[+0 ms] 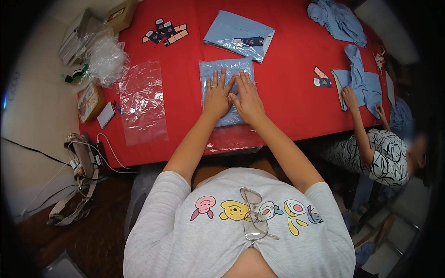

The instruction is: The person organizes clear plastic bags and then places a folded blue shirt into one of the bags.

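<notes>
A folded light-blue garment in a clear plastic bag [209, 69] lies on the red-covered table in front of me. Both my hands press flat on it, side by side, thumbs close together. My left hand [218, 98] has its fingers spread toward the far edge of the bag. My right hand [248, 98] rests on the right half, fingers stretched out. The bag's loose clear end [234, 139] reaches toward the table's near edge. Just beyond lies another bagged blue garment [234, 30] with a dark tag on it.
Left of my hands lies a flat clear bag [143, 104]; farther left are crumpled plastic bags [105, 58] and a yellow container [90, 103]. Dark tags [162, 32] are scattered at the back. At right, a co-worker's hands [351, 98] handle a blue garment [364, 85].
</notes>
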The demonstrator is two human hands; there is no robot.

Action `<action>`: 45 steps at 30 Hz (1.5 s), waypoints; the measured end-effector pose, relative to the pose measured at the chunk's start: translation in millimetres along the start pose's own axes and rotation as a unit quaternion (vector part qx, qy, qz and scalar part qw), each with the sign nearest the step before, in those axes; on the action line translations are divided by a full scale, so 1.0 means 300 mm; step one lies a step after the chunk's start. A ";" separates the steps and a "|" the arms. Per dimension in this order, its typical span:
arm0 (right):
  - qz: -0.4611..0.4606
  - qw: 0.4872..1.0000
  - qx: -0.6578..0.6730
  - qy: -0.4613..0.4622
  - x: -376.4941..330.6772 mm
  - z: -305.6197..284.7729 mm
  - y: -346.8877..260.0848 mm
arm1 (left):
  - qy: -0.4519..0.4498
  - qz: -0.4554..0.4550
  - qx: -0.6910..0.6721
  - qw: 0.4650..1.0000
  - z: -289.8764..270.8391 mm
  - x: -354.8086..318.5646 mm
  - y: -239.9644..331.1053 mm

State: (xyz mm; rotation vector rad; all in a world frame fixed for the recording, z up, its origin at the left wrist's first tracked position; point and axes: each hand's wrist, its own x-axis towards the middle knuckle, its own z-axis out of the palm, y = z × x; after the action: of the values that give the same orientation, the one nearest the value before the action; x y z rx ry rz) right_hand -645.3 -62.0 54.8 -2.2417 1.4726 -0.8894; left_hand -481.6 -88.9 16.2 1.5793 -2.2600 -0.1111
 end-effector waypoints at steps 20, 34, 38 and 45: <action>-0.074 0.988 -0.080 -0.106 -0.221 -0.129 -0.024 | -0.038 0.105 0.017 0.994 -0.134 -0.231 0.038; -0.067 0.990 -0.032 -0.116 -0.690 -0.298 -0.060 | -0.094 0.054 -0.235 0.966 -0.304 -0.777 0.042; 0.054 0.992 0.107 -0.049 -0.624 -0.302 -0.100 | -0.044 -0.103 -0.342 0.933 -0.389 -0.677 0.056; 0.283 0.901 0.328 0.032 -0.410 -0.136 -0.043 | -0.042 -0.263 -0.465 0.844 -0.278 -0.440 0.030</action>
State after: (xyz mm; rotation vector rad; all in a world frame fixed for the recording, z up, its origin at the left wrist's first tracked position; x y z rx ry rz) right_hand -696.9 57.7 52.9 -1.2231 1.4418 -1.0522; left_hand -421.3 48.3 61.3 1.5230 -1.3309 -1.2301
